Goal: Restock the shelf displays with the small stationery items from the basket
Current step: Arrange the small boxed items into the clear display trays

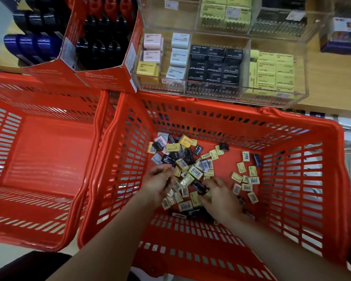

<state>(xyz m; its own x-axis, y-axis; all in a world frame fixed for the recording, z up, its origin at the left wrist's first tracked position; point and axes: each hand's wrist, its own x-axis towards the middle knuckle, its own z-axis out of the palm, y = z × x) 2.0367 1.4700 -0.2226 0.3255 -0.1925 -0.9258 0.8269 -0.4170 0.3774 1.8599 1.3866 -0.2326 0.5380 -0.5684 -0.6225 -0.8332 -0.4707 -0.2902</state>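
Two red baskets sit side by side below the shelf. Left basket (43, 151): nothing visible inside. Right basket (292, 126): loose small boxes (193, 169). My left hand (158, 181) pinches one box; my right hand (221, 196) curls into the pile, grip undeterminable.

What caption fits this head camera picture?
Both hands, left hand and right hand, sort small yellow and black boxes in a red plastic basket.

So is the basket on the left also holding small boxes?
No, the left basket shows only its bare red floor; the small boxes lie in the right basket.
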